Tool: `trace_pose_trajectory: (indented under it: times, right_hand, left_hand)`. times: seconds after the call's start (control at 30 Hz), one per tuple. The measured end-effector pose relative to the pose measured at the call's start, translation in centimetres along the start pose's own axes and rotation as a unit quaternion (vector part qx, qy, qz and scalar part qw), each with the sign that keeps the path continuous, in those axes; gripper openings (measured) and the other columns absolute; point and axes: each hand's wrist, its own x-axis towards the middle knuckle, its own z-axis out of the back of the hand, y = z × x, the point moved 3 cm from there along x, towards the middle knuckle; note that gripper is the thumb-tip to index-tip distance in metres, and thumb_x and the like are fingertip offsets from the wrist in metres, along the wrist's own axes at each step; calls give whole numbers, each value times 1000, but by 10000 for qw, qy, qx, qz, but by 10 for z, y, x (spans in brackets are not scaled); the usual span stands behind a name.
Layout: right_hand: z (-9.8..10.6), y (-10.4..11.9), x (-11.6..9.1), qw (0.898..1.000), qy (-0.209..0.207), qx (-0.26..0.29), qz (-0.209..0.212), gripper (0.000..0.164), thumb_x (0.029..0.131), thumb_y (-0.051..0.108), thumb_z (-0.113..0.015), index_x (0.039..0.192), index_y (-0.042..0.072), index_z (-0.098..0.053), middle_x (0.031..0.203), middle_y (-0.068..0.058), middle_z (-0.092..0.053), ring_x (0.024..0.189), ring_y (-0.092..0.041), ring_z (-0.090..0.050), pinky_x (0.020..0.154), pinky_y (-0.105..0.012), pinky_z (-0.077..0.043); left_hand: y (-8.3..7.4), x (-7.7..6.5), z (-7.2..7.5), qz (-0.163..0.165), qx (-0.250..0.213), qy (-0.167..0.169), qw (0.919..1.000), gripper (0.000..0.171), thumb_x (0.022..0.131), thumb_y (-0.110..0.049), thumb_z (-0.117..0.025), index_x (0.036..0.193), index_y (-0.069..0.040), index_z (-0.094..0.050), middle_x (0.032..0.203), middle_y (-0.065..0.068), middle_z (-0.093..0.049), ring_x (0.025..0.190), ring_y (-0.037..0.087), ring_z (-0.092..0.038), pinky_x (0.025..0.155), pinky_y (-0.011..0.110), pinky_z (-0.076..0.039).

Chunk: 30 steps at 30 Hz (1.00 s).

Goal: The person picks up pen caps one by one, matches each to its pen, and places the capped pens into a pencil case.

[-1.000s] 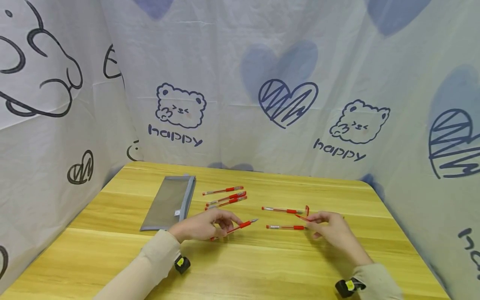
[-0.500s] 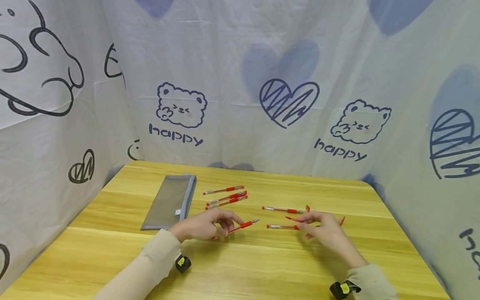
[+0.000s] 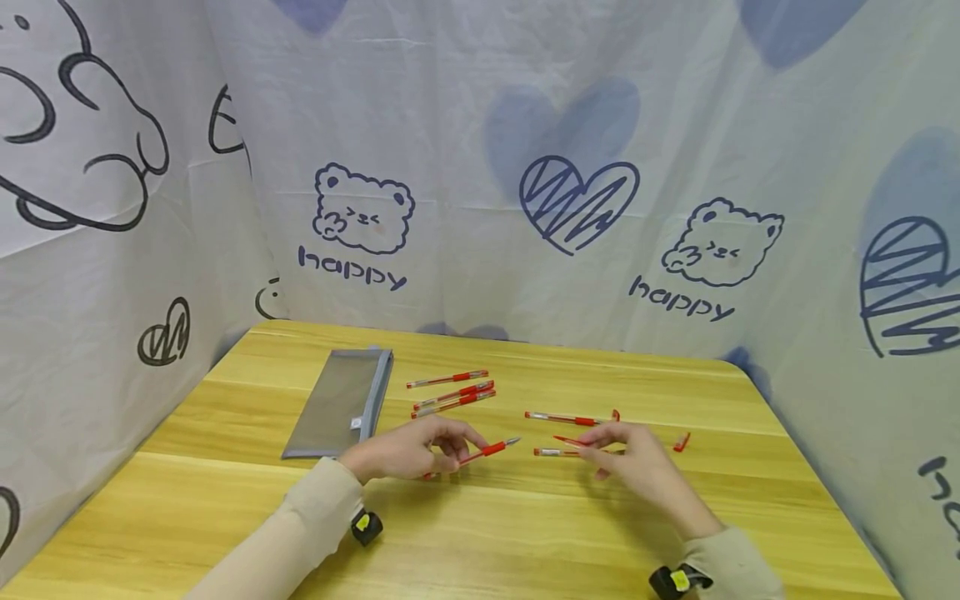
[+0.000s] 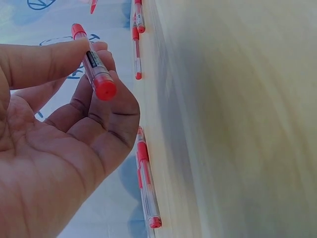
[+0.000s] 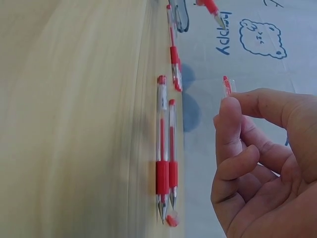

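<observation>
On a wood-grain table [image 3: 480,542], two hands at work. Pinched between thumb and fingers of the left hand [image 3: 408,451], remaining fingers loosely curled: an uncapped red pen [image 3: 492,448], tilted, metal tip pointing right and slightly far. To the right, apart from that tip: a small red-and-clear cap [image 3: 567,440], pinched between thumb and forefinger of the right hand [image 3: 630,460], other fingers bent; which end leads, hard to tell. Probably light and stiff, with a smooth, clear barrel apt to roll between fingertips — surest hold likely at the red sleeve near the tip, though presently gripped farther back. Exposed tip probably delicate, better left untouched. Cap likely rigid, almost weightless and easy to drop; best pinched near the closed end, mouth left free. Partly behind the right hand, two bare-tipped pens [image 3: 584,421], with a second cap [image 3: 616,415] at the far one's tip; farther right, a third cap [image 3: 681,442]. Toward the far left, three other pens [image 3: 471,389] — and left of those, a flat grey pouch [image 3: 330,404].
</observation>
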Motion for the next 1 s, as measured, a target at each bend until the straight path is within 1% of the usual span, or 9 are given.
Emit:
trace_pose_trajectory:
  times: [0.17, 0.3, 0.43, 0.63, 0.8, 1.0]
  right_hand:
    - [-6, 7, -1, 9999, 81, 83, 110, 18, 99, 15, -78, 114, 6, -78, 105, -9, -76, 70, -24, -73, 71, -34, -60]
    - [-11, 12, 0, 9993, 166, 236, 230, 19, 98, 16, -79, 113, 4, -78, 104, -9, -75, 69, -23, -73, 68, -34, -61]
    - [-16, 15, 2, 9990, 207, 320, 226, 19, 98, 16, -79, 113, 5, -78, 103, -9, -74, 69, -20, -72, 69, -34, -62]
    - [-24, 20, 4, 9976, 345, 423, 424, 21, 98, 16, -79, 115, 3, -77, 104, -11, -74, 70, -21, -73, 68, -34, -63]
    - [-31, 24, 4, 9952, 472, 698, 501, 24, 98, 14, -79, 116, -1, -76, 103, -13, -74, 70, -22, -73, 69, -39, -65]
    - [-37, 27, 5, 9943, 540, 791, 472, 25, 98, 16, -79, 116, -2, -76, 103, -12, -74, 72, -23, -74, 69, -40, -65]
  left_hand:
    - [0, 0, -1, 20, -8, -14, 10000, 35, 105, 2, -61, 136, -11, -71, 115, 21, -69, 103, 19, -65, 82, 27, -53]
    - [0, 1, -1, -46, -7, -8, 10000, 35, 105, 2, -61, 136, -10, -71, 114, 22, -69, 101, 19, -64, 81, 26, -53]
    - [1, 1, -1, -54, 2, -11, 10000, 34, 105, 2, -61, 135, -11, -71, 114, 21, -69, 102, 20, -64, 80, 26, -53]
    - [2, 0, -2, -45, 51, -15, 10000, 33, 105, 2, -61, 133, -12, -72, 114, 20, -69, 103, 21, -65, 75, 26, -53]
    - [2, 0, -2, -64, 68, 4, 10000, 33, 105, 2, -61, 132, -13, -73, 113, 20, -69, 103, 20, -65, 76, 26, -53]
    - [2, 1, -3, -114, 55, 33, 9999, 33, 104, 2, -61, 131, -12, -73, 112, 20, -69, 101, 20, -65, 77, 25, -53]
